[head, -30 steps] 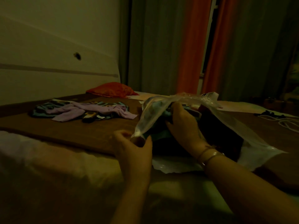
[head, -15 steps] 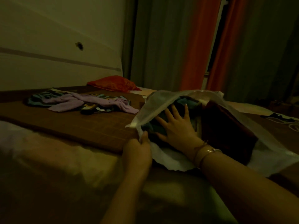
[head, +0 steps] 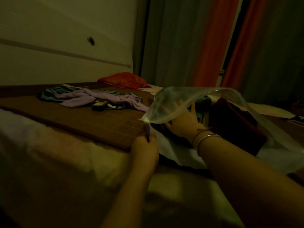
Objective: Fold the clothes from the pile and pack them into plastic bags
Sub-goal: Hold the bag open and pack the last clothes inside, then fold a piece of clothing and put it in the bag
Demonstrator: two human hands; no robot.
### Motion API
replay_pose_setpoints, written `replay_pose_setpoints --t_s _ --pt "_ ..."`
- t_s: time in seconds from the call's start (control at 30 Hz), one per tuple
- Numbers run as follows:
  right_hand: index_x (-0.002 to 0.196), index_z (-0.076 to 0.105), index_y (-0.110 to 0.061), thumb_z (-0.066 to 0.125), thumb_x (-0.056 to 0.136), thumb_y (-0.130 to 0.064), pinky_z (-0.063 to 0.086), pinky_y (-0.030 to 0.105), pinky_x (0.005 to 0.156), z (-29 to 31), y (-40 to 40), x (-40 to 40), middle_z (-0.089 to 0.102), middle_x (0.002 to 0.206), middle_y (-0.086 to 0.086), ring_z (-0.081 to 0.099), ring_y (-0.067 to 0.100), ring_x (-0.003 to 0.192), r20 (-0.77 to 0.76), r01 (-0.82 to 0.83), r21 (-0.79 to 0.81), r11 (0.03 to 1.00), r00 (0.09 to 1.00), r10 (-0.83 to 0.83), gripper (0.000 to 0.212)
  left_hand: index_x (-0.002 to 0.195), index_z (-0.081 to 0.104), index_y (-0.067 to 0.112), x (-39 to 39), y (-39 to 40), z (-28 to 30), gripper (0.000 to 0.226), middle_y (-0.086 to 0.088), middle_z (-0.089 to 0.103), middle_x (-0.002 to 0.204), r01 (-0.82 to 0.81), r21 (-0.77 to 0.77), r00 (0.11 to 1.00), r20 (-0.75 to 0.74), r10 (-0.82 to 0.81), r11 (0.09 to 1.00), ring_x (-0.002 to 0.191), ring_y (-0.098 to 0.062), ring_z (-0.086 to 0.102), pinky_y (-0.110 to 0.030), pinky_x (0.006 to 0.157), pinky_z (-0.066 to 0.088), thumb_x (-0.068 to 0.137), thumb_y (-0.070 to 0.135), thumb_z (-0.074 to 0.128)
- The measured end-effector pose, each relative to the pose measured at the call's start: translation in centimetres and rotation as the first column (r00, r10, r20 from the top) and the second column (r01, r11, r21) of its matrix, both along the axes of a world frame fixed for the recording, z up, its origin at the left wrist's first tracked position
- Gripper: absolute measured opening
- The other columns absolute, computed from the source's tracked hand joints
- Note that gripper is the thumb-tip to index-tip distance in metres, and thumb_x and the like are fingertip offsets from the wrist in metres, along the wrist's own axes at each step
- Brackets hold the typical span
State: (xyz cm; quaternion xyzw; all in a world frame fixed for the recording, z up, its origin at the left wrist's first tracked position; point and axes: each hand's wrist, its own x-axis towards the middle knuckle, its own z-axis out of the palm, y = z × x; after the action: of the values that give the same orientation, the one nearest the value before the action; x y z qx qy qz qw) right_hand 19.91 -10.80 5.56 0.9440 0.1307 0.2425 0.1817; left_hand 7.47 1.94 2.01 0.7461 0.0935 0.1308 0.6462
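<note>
Since the frame half a second earlier, the upper flap of the plastic bag (head: 177, 102) is raised higher and the right hand (head: 182, 119) is pushed further inside the bag's mouth, where its fingers are seen only dimly through the clear film; they appear extended and laid against the folded clothes (head: 230, 119), though their exact spread cannot be told. The bag's near left corner is pinched between thumb and curled fingers of the left hand (head: 145, 145), at the near edge of the brown mat (head: 82, 119). The bag is laid on the right part of the mat, by that near edge, with dark red and bluish folded cloth held inside it. A bracelet (head: 204, 137) is worn on the right wrist. The pile of unfolded clothes (head: 92, 97), lilac over striped fabric, is left toward the mat's far left corner, well apart from the bag. A red cushion (head: 123, 79) is seen beyond the mat's far edge, and orange curtains (head: 212, 46) are hung behind it.
</note>
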Motion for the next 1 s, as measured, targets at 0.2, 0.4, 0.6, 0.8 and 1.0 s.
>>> replay_pose_setpoints --t_s 0.2,0.4,0.6,0.8,1.0 --pt "0.146 0.031 -0.026 0.039 0.098 -0.034 0.024 0.052 0.111 0.1 -0.5 -7.8 0.020 0.157 0.005 0.018 0.029 0.144 -0.073 -0.051 -0.001 0.999 0.996 0.050 0.050 0.126 0.052 -0.002 -2.3 1.4 -0.2 0.055 -0.020 0.059 0.118 0.123 -0.005 0.992 0.029 -0.123 0.992 0.102 -0.028 0.060 -0.034 0.075 0.049 0.094 0.043 0.052" --pt "0.060 0.058 -0.012 0.066 0.077 -0.010 0.021 0.018 0.039 2.2 3.6 -15.0 0.055 0.053 0.005 0.052 0.022 0.044 0.294 -0.474 0.076 0.877 0.851 0.435 0.019 0.093 0.061 0.006 -4.8 7.4 0.0 0.023 -0.007 0.068 0.089 0.068 0.053 0.994 0.087 -0.072 0.996 0.073 -0.008 0.057 -0.023 0.062 0.042 0.098 0.025 0.049" --pt "0.088 0.054 -0.010 0.043 0.100 -0.019 0.033 0.027 0.056 3.0 13.7 -12.1 0.055 0.089 0.015 0.052 0.026 0.084 -0.058 -0.416 0.208 0.885 0.898 0.436 0.019 0.085 0.062 0.014 -2.8 15.9 -0.8 0.014 0.001 0.062 0.089 -0.198 0.158 0.973 0.148 0.175 0.967 0.084 -0.012 0.056 -0.023 0.063 0.036 0.094 0.015 0.052" --pt "0.085 0.041 -0.015 0.055 0.093 -0.025 0.032 0.029 0.065 -0.8 22.5 -2.0 0.045 0.092 0.005 0.041 0.021 0.082 -0.246 -0.226 0.479 0.848 0.893 0.377 0.019 0.105 0.062 0.012 6.7 23.5 1.6 0.017 -0.010 0.064 0.111 -0.145 0.421 0.988 0.102 0.112 0.895 0.100 -0.024 0.059 -0.032 0.082 0.046 0.093 0.015 0.050" --pt "0.127 0.049 -0.001 0.049 0.091 -0.018 0.038 0.045 0.100 -2.4 25.8 10.8 0.039 0.138 0.020 0.041 0.038 0.122 -0.234 -0.008 0.556 0.831 0.958 0.165 0.040 0.147 0.017 0.045 12.0 28.6 -2.7 0.048 0.010 0.005 0.160 0.150 0.875 0.965 -0.231 0.125 0.460 0.147 -0.025 0.000 -0.054 0.115 -0.003 0.100 0.052 0.020"
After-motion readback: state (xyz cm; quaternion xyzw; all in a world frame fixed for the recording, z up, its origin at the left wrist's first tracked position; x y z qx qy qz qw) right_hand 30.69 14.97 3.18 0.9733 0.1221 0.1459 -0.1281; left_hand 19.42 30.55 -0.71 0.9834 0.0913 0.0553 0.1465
